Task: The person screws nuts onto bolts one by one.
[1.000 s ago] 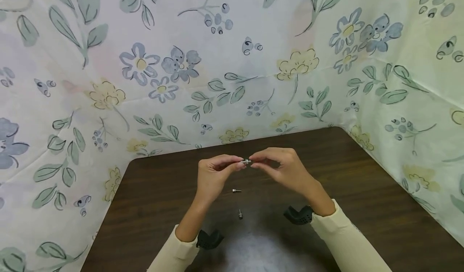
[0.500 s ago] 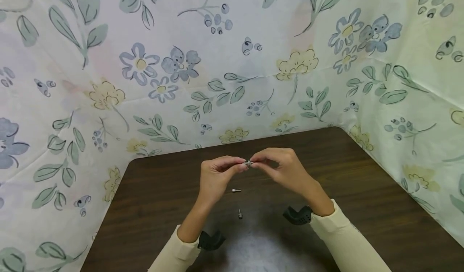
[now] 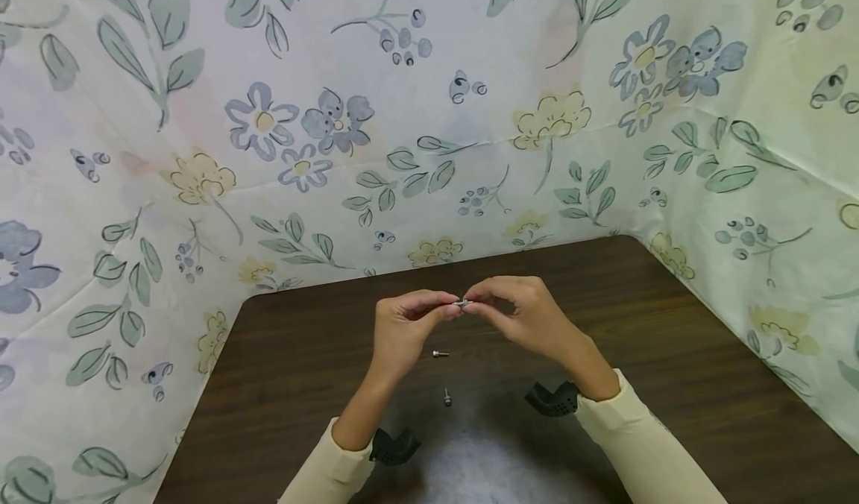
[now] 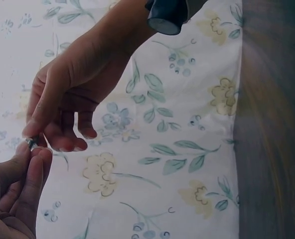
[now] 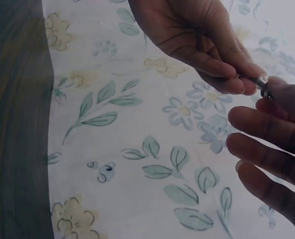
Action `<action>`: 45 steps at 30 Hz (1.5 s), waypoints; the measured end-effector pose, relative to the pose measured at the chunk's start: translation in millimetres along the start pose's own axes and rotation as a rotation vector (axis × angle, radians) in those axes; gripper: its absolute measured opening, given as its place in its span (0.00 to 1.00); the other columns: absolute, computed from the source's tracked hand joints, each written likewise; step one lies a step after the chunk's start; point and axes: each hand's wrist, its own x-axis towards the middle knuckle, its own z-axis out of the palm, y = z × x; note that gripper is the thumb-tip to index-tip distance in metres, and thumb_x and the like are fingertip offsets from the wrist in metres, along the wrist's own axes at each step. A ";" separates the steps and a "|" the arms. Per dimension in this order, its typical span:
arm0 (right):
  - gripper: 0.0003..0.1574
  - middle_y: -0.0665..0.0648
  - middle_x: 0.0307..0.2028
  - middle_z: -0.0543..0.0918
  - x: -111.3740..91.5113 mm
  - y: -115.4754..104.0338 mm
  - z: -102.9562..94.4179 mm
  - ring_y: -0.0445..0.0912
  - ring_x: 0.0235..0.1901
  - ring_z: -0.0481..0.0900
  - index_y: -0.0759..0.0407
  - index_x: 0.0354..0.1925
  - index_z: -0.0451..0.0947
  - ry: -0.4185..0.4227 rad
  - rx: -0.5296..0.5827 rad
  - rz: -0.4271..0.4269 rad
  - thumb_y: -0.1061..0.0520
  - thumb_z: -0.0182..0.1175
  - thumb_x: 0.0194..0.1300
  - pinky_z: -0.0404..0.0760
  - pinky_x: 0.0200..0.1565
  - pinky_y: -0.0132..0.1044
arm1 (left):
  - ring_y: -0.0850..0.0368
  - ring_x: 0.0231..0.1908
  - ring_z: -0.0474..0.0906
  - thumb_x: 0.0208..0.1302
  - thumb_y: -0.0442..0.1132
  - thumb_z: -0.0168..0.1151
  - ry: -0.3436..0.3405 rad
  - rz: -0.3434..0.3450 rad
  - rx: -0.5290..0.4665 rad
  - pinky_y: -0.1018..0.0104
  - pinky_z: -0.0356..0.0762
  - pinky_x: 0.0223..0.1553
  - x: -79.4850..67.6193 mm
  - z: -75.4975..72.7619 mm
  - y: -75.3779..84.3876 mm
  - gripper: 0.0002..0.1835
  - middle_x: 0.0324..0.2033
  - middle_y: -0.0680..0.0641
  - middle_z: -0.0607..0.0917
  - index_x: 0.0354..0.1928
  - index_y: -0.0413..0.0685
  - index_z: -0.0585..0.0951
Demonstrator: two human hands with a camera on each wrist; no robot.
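Note:
A small silvery bolt [image 3: 463, 303] is held between both hands above the dark table. My left hand [image 3: 403, 336] pinches one end between thumb and index finger, and my right hand [image 3: 526, 314] pinches the other. In the right wrist view, a wider ring-like part of the bolt [image 5: 264, 89] shows by the right fingertips, while its thin shaft runs into the left fingers. Whether that part is the head, a washer or a nut I cannot tell. Two more bolts lie nearer me: one sideways [image 3: 440, 354], the other [image 3: 447, 397] pointing away with a thick near end.
The brown wood-grain table [image 3: 302, 370] has rounded far corners. Floral cloth [image 3: 429, 116] hangs behind it and along both sides. Black wrist mounts [image 3: 394, 446] sit below each wrist, over the tabletop.
My left hand has edged slightly right toward the right hand, and the held bolt has shifted a little right with it. Both bolts on the table stay put; the head view has shifted slightly.

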 end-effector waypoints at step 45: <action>0.11 0.50 0.34 0.88 -1.6 -0.3 4.8 0.38 0.30 0.82 0.58 0.42 0.86 0.009 0.026 -0.018 0.52 0.64 0.71 0.83 0.35 0.27 | 0.48 0.33 0.89 0.61 0.27 0.70 -0.009 0.000 -0.010 0.53 0.89 0.37 -2.1 -2.5 5.0 0.05 0.34 0.41 0.90 0.39 0.35 0.89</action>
